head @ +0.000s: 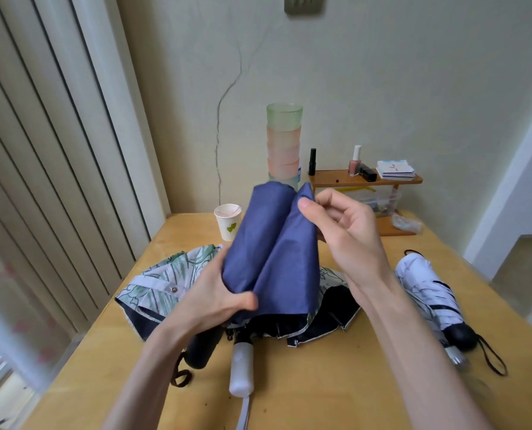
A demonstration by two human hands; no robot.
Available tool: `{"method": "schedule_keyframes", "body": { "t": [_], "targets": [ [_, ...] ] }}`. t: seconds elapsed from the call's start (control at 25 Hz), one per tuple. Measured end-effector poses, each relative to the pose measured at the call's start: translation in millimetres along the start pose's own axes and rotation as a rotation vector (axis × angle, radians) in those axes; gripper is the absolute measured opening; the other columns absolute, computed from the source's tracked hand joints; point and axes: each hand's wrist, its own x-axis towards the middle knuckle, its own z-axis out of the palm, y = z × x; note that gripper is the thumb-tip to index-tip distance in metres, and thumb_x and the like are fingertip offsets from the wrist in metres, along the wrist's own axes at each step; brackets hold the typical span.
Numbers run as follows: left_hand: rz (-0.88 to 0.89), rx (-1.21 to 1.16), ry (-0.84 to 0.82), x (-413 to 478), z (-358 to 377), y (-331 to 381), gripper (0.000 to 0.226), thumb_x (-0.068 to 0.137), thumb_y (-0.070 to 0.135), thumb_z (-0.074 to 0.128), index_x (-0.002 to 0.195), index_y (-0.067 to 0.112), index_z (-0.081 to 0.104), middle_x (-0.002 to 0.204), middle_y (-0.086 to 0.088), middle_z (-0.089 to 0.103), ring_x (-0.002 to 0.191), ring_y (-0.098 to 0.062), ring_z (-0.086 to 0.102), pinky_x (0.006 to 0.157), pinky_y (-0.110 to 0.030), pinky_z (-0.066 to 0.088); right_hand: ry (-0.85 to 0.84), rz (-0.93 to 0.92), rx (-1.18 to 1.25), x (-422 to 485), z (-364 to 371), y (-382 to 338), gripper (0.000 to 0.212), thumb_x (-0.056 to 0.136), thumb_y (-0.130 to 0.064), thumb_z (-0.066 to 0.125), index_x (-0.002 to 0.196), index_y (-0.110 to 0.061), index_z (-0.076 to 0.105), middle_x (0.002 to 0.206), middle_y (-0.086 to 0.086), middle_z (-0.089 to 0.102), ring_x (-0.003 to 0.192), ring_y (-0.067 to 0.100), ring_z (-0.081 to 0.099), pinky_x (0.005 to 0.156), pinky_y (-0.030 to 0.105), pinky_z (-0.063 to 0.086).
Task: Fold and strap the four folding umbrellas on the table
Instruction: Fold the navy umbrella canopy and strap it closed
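Observation:
A blue folding umbrella is held tilted above the middle of the wooden table. My left hand grips its lower canopy near the black handle. My right hand pinches the top corner of one blue fabric panel. Under it lies a loose leaf-patterned umbrella with a dark lining and a white handle. A white umbrella with black lines lies closed at the right, its black handle toward me.
A paper cup stands behind the umbrellas. A tall stack of pastel plastic cups rises at the back. A small wooden shelf with cosmetic bottles and cards stands at the back right. Vertical blinds hang on the left.

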Motion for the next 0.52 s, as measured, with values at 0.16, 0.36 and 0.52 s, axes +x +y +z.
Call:
{"method": "schedule_keyframes", "body": {
  "t": [0.16,0.36,0.52],
  "targets": [
    [0.044,-0.029,-0.291,-6,10,9,0.120,0.041,0.032,0.096,0.147,0.032,0.040,0.134,0.024,0.063,0.126,0.009,0.057,0.098,-0.010,0.044,0.036,0.092,0.021,-2,6,-3,0.020,0.101,-0.013,0.070,0.082,-0.011,0.064,0.082,0.011,0.070,0.077,0.018,0.064,0.066,0.025,0.053],
    [0.073,-0.050,-0.154,-11,28,22,0.103,0.057,0.030,0.105,0.141,0.034,0.045,0.124,0.033,0.065,0.117,0.013,0.060,0.096,-0.010,0.049,-0.182,0.262,0.213,-6,6,-5,0.017,0.108,-0.012,0.058,0.122,-0.004,0.064,0.128,0.011,0.073,0.111,0.030,0.076,0.085,0.045,0.066],
    [-0.035,-0.159,0.000,-9,28,18,0.061,0.076,0.030,0.095,0.121,0.012,0.058,0.080,0.019,0.071,0.067,0.000,0.067,0.061,-0.018,0.052,-0.061,0.136,0.171,-3,0,-1,0.017,0.104,0.003,0.058,0.117,-0.005,0.067,0.110,0.014,0.078,0.098,0.032,0.079,0.083,0.034,0.064]
  ]
}}
